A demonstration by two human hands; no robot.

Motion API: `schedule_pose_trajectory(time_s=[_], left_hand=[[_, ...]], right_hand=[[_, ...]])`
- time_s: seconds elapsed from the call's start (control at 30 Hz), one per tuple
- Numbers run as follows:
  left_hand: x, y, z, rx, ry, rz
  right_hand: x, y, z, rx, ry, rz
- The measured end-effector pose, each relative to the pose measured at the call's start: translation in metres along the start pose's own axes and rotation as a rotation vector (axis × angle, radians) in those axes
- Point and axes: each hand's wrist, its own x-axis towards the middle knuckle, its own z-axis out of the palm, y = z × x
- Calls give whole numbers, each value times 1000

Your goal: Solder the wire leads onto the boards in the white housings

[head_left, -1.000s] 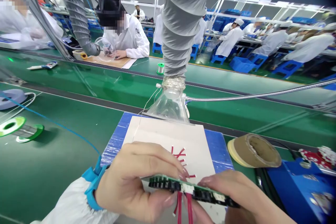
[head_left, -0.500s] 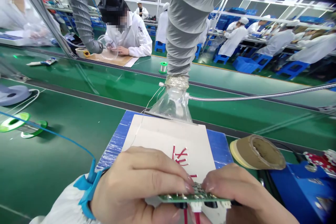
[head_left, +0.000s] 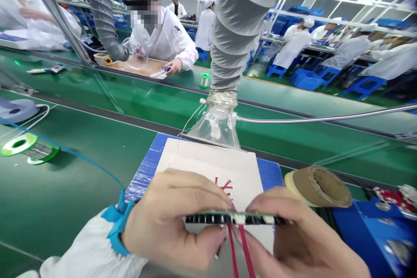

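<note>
PCB [head_left: 234,218] held edge-on over white card [head_left: 208,160], pinched at both ends by L hand [head_left: 169,221] and R hand [head_left: 302,234]. Red wires [head_left: 236,247] hang from it. Red wire bits [head_left: 225,186] on card, blue mat [head_left: 146,173] under it, tape roll [head_left: 317,186] just right.

Left hand [head_left: 169,221] and right hand [head_left: 302,234]: pinching opposite ends of a green circuit board [head_left: 234,218], held edge-on, two red wires [head_left: 239,247] hanging below. Beneath: white card [head_left: 208,160] on blue pad [head_left: 143,178], short red wire pieces [head_left: 224,186]. Right: tan tape roll [head_left: 317,186]. Ahead: clear plastic funnel [head_left: 216,128] on grey duct [head_left: 237,21].
</note>
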Motion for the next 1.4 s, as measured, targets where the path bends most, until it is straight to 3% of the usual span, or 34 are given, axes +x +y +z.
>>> schedule_pose_trajectory(time_s=[0.07,0.13,0.27,0.4,0.57,0.77,1.03,1.23,1.4], left_hand=[[-2,-4,-2,-42,-54,-124],[-11,-15,-4,-90,-116,-348],[-37,-48,-6,-196,-83,-816],[-55,-75,-4,-289,118,-977],[-66,-101,5,-374,304,-1001],[-75,-120,10,-383,465,-1047],[-79,-124,13,-315,443,-973],[-80,-123,16,-263,410,-941],[-79,-119,14,-246,438,-910]], right_hand=[[2,1,-7,-6,-40,89],[1,13,-20,-33,-42,182],[-19,64,-38,-180,26,360],[-54,112,-21,-370,-280,389],[-79,126,13,-423,-340,391],[-79,122,22,-466,-317,399],[-66,111,13,-334,-308,370],[-46,97,25,-145,-219,348],[-24,88,31,-106,-230,314]])
